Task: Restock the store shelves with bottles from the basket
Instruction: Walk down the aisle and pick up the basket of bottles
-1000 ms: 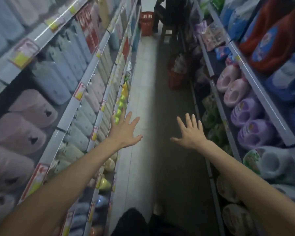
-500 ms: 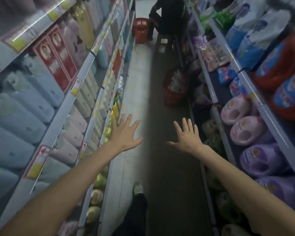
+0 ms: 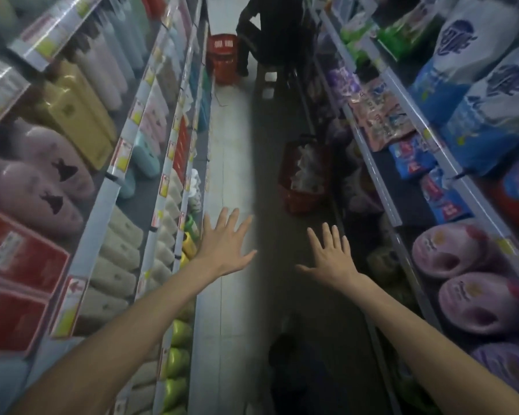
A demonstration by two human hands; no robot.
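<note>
Hands first: the left hand and the right hand are both stretched out over the aisle floor with fingers spread, released and carrying nothing. The red basket sits on the floor further along, against the foot of the right-hand shelves, well apart from both hands and holding pale goods too dim to tell as bottles. Judging by this, restocking is between bottles or barely begun: the basket looks full and a walk to it comes next.
</note>
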